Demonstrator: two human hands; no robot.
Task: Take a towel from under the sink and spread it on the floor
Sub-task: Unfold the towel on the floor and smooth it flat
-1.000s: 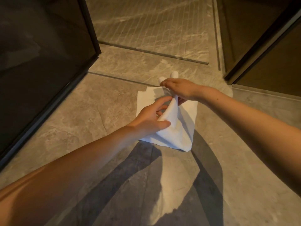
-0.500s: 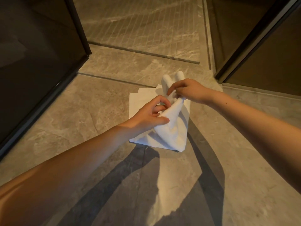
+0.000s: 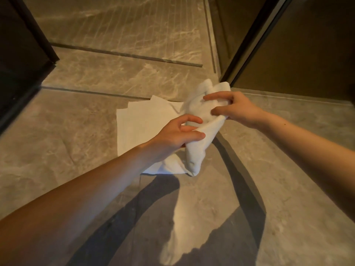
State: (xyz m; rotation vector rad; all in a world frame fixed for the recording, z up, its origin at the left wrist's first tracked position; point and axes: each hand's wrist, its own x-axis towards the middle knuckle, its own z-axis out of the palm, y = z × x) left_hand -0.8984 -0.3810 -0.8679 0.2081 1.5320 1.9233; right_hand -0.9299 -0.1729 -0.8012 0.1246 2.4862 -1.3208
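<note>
A white towel (image 3: 140, 123) lies partly flat on the grey marble floor (image 3: 76, 143), its left part spread in layered folds. Its right part is bunched and lifted off the floor. My left hand (image 3: 178, 135) pinches the lower stretch of the bunched fold between thumb and fingers. My right hand (image 3: 234, 108) grips the upper end of the same fold, with two rounded tips of cloth sticking out beyond its fingers. Both forearms reach in from the bottom corners and cast long shadows on the floor.
A dark glass panel (image 3: 21, 60) with a black frame stands at the left. Another dark panel with a black frame (image 3: 253, 39) stands at the right. A grooved shower floor (image 3: 124, 25) lies beyond a narrow drain channel (image 3: 126, 54).
The bunched part of the towel has been lifted higher and drawn to the right. My right hand has shifted right and re-gripped the top; more of the flat left part shows.
</note>
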